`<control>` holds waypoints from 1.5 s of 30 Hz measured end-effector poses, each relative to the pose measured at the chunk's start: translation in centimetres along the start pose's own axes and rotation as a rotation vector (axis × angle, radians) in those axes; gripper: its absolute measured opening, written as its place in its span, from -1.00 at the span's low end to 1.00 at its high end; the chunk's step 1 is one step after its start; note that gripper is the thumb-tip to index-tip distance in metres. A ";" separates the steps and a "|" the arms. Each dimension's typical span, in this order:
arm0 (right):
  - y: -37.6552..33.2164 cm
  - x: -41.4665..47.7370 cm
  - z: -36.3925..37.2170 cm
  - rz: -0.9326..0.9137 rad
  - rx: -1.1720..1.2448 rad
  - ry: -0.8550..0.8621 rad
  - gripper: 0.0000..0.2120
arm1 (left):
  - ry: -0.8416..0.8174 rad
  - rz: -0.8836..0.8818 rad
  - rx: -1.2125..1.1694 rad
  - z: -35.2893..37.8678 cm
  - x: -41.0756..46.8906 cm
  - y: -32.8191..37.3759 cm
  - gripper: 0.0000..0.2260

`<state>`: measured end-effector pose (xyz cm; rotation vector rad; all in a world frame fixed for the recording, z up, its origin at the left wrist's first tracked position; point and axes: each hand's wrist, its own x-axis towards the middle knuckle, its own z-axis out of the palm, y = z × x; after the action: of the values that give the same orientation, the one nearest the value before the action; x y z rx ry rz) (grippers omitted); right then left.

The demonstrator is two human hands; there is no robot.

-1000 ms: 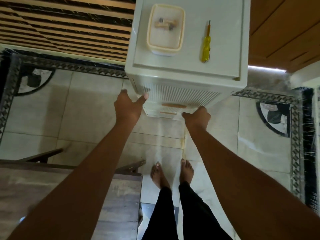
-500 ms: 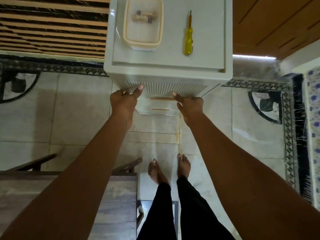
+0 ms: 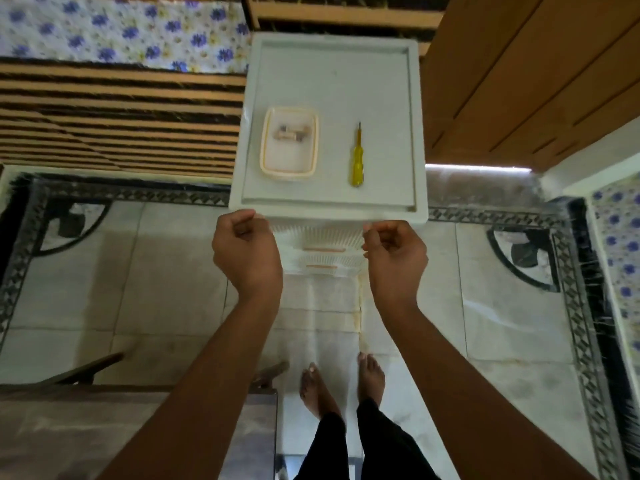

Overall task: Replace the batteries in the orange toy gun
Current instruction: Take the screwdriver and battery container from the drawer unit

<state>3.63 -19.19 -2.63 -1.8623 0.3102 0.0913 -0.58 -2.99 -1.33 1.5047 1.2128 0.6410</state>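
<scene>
No orange toy gun shows in the head view; the task's visible things lie on the tabletop [image 3: 374,98] of a white plastic drawer unit in the upper middle of the frame. A shallow cream tray [image 3: 289,147] with rounded corners sits on the left part of that top, and inside it lie a few small cylinders, probably batteries [image 3: 290,132], too blurred to count. Just to the right of the tray, apart from it, lies a screwdriver [image 3: 356,157] with a translucent yellow handle and a thin orange shaft pointing to the top of the frame. Both bare forearms reach up from the bottom of the frame. The left hand [image 3: 246,252] is curled into a loose fist at the near left corner of the unit, its grip closed with fingertips touching the rim. The right hand [image 3: 394,254] is curled the same way at the near right edge, grip closed; whether it clasps the edge or only rests against it cannot be told. Below the rim the drawer fronts [image 3: 320,237] are ribbed white plastic with tan bar handles. The floor [image 3: 173,271] is glossy pale tile with a dark patterned border.
</scene>
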 end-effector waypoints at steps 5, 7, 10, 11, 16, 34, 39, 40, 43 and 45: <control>-5.7 4.1 0.7 -0.302 -0.204 -0.012 -0.85 | 0.021 0.220 0.140 2.3 1.7 4.6 -0.83; -6.5 6.4 1.9 -0.330 -0.368 -0.054 -0.72 | -0.010 0.206 0.225 3.6 2.8 5.7 -0.74; -7.6 9.1 3.6 -0.259 -0.556 -0.177 -0.55 | -0.085 0.154 0.354 5.3 4.8 6.3 -0.67; -8.0 9.7 4.2 -0.218 -0.614 -0.213 -0.53 | -0.116 0.130 0.363 5.7 5.3 6.4 -0.72; -8.9 11.0 5.4 -0.143 -0.769 -0.264 -0.85 | -0.199 -0.027 0.195 6.1 6.2 6.2 -0.77; -7.9 -11.0 -7.8 0.115 -0.062 -0.342 -0.95 | -0.316 -0.142 -0.055 -12.3 -7.0 6.6 -0.92; -7.8 -18.4 -12.4 0.101 -0.019 -0.389 -0.96 | -0.289 -0.200 -0.171 -20.2 -15.1 5.8 -0.91; -7.8 -19.7 -13.3 0.090 -0.019 -0.409 -0.95 | -0.273 -0.206 -0.189 -21.6 -17.0 5.4 -0.90; -7.5 -22.9 -15.6 0.024 -0.024 -0.479 -0.95 | -0.224 -0.196 -0.216 -25.1 -22.1 4.0 -0.90; -7.3 -25.0 -17.3 -0.035 -0.036 -0.519 -0.94 | -0.177 -0.205 -0.217 -27.0 -25.3 3.0 -0.90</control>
<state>-20.16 -29.30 14.97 -1.8047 -0.0844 0.5477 -31.61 -15.58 14.69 1.2111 1.1064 0.4747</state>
